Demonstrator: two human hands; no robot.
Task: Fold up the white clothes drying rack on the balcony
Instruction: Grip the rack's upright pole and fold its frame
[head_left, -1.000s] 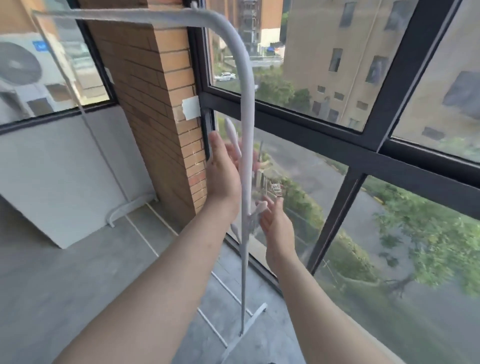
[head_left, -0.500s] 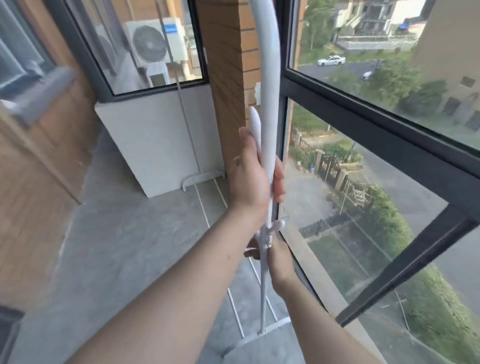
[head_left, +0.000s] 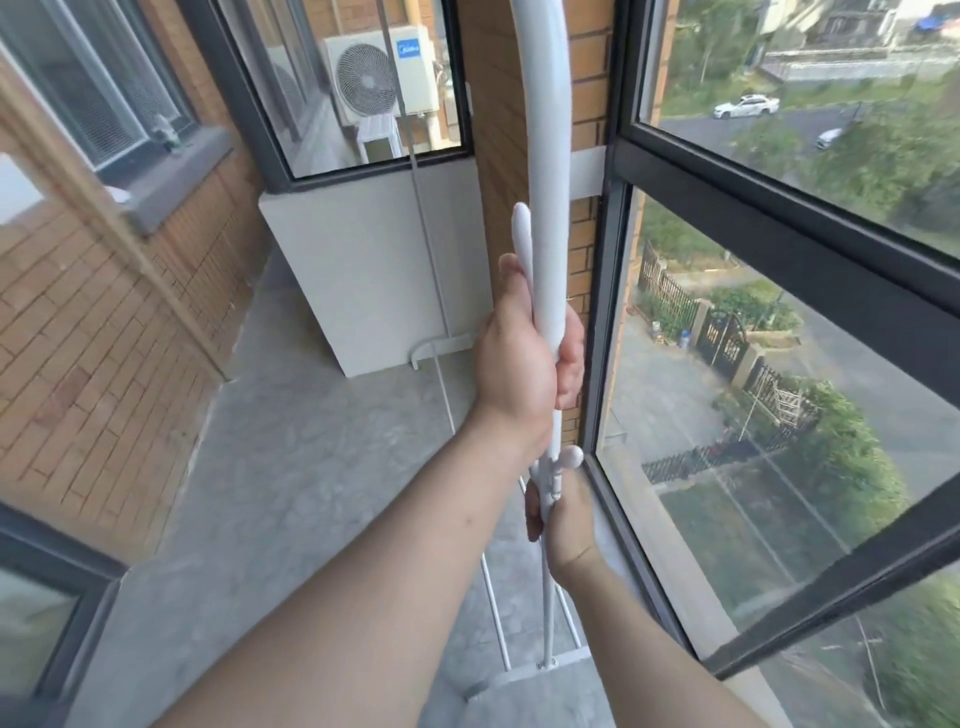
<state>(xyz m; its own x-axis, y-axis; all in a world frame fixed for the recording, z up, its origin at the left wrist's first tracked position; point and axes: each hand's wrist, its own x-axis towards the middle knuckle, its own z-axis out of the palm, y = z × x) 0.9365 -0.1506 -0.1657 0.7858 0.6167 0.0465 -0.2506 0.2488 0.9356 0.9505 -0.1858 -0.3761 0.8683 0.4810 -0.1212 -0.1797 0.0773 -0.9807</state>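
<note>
The white drying rack's near upright tube rises in front of me beside the window. A short side peg lies folded up flat against it. My left hand is wrapped around tube and peg together. Lower down, my right hand grips the tube just under a joint with a round-tipped peg sticking out to the right. The rack's foot bar rests on the grey floor. Its far upright and far foot stand by the white wall.
Black-framed windows close the right side, right next to the rack. A brick pillar stands behind the tube. A low white wall closes the far end, brick wall on the left. Grey floor lies between.
My left hand has closed around the tube and pressed the upper peg flat against it. My right hand has taken hold of the tube below the joint. My view swung left and down.
</note>
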